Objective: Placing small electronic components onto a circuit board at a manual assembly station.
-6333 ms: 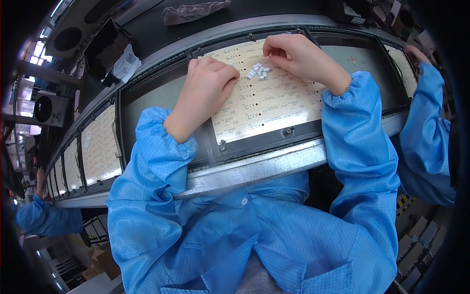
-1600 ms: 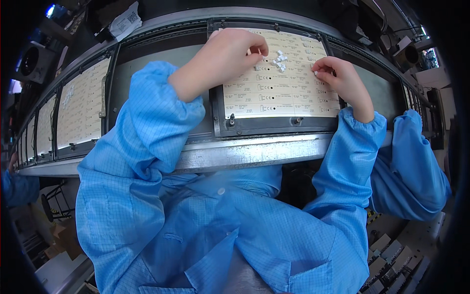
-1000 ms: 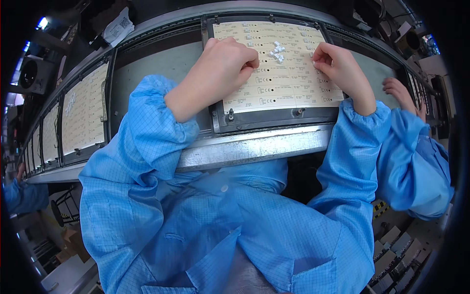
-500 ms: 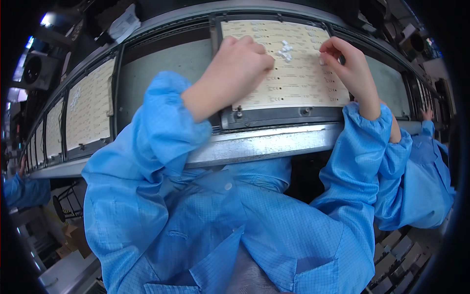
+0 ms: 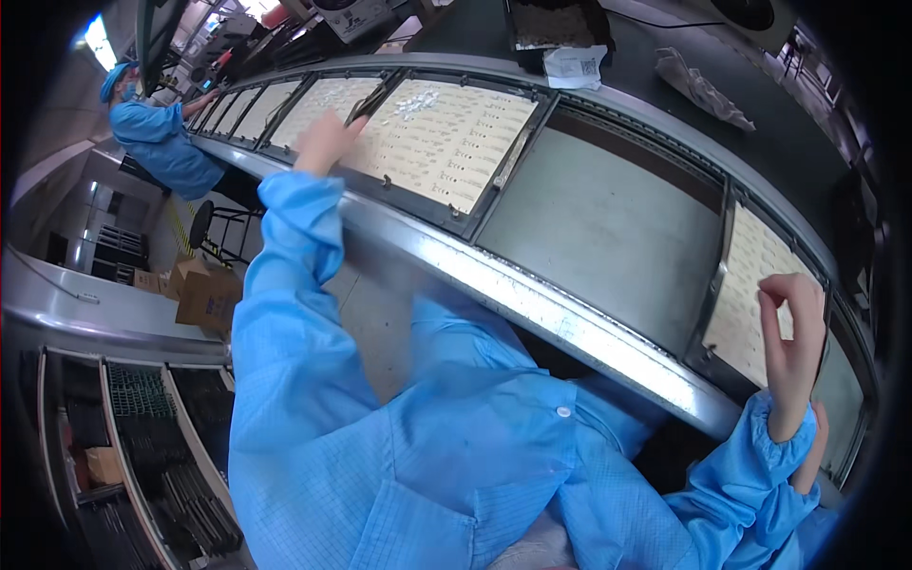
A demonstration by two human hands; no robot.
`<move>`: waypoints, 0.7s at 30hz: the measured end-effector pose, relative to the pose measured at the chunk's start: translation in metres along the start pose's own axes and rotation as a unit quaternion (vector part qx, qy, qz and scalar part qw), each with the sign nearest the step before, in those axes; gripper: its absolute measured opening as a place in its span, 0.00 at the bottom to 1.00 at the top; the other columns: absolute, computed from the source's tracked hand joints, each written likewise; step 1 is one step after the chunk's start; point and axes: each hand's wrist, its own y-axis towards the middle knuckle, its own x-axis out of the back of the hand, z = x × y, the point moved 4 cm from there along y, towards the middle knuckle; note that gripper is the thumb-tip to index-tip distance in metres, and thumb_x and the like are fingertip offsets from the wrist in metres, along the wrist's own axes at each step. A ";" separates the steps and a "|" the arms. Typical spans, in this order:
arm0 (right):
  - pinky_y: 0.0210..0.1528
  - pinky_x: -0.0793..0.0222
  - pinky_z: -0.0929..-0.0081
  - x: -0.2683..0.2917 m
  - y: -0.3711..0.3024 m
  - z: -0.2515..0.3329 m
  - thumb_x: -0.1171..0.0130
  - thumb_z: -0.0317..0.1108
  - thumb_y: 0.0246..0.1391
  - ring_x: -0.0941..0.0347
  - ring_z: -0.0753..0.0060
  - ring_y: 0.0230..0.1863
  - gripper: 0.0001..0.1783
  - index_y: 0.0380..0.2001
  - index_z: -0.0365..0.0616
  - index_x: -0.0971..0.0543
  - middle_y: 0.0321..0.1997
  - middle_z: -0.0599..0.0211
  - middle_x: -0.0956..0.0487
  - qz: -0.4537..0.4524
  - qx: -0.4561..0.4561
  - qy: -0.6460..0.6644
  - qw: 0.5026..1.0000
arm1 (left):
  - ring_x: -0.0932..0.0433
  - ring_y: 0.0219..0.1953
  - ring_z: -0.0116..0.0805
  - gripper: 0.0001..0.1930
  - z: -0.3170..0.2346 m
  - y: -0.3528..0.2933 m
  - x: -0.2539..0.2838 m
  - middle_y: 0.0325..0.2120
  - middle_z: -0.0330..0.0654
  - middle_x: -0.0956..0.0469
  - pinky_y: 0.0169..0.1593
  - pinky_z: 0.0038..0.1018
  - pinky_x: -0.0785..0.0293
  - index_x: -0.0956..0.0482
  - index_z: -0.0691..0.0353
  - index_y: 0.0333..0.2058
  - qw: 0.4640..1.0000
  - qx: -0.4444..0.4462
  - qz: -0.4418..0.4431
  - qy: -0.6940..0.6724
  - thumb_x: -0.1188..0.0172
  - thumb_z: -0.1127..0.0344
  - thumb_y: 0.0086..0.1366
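Observation:
My left hand (image 5: 328,142) reaches far to the left, to the edge of a dark frame holding a cream printed panel (image 5: 454,142). Its fingers are blurred, and I cannot tell whether they grip the frame. A cluster of small white pieces (image 5: 416,103) lies on that panel. To the right, my right hand (image 5: 796,328) hovers over another cream printed panel (image 5: 746,294). Thumb and forefinger meet in a pinch, and anything between them is too small to make out.
Between the two panels runs a bare grey stretch of the conveyor (image 5: 598,223), bordered by a metal rail (image 5: 560,309). More framed panels (image 5: 323,104) line up leftward. A co-worker (image 5: 157,138) stands at the far left; another's sleeve (image 5: 803,494) is close by my right arm.
My view has swung left. My left hand has left the panel with white pieces for a frame further left; my right hand is now over a different panel, still pinched.

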 end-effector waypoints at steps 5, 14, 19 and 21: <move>0.47 0.39 0.67 -0.031 0.033 0.014 0.41 0.17 0.49 0.31 0.64 0.33 0.07 0.32 0.39 0.24 0.29 0.64 0.27 0.022 0.061 0.023 0.998 | 0.23 0.55 0.55 0.36 0.039 -0.015 -0.018 0.46 0.53 0.18 0.56 0.41 0.31 0.27 0.60 0.58 0.999 0.038 -0.017 -0.033 0.43 0.36 0.62; 0.53 0.38 0.65 -0.054 0.056 0.011 0.40 0.19 0.49 0.31 0.61 0.35 0.06 0.31 0.38 0.24 0.29 0.63 0.26 0.063 0.093 0.048 0.993 | 0.22 0.40 0.50 0.21 0.006 -0.056 -0.015 0.26 0.45 0.16 0.49 0.40 0.29 0.17 0.60 0.42 0.924 -0.053 -0.110 -0.363 0.35 0.49 0.60; 0.54 0.38 0.67 -0.050 0.046 -0.011 0.40 0.20 0.50 0.30 0.63 0.37 0.05 0.32 0.38 0.24 0.30 0.63 0.25 0.059 0.030 0.050 0.997 | 0.23 0.43 0.45 0.16 -0.006 -0.068 0.036 0.36 0.43 0.16 0.57 0.44 0.38 0.19 0.58 0.46 0.885 -0.128 -0.353 -0.275 0.38 0.58 0.61; 0.54 0.38 0.67 -0.047 0.040 -0.016 0.40 0.20 0.50 0.30 0.63 0.37 0.05 0.32 0.38 0.24 0.30 0.63 0.25 0.071 0.033 0.051 0.996 | 0.22 0.44 0.46 0.18 0.029 -0.042 0.019 0.37 0.45 0.16 0.59 0.47 0.39 0.19 0.59 0.47 0.933 -0.068 -0.309 -0.174 0.39 0.56 0.62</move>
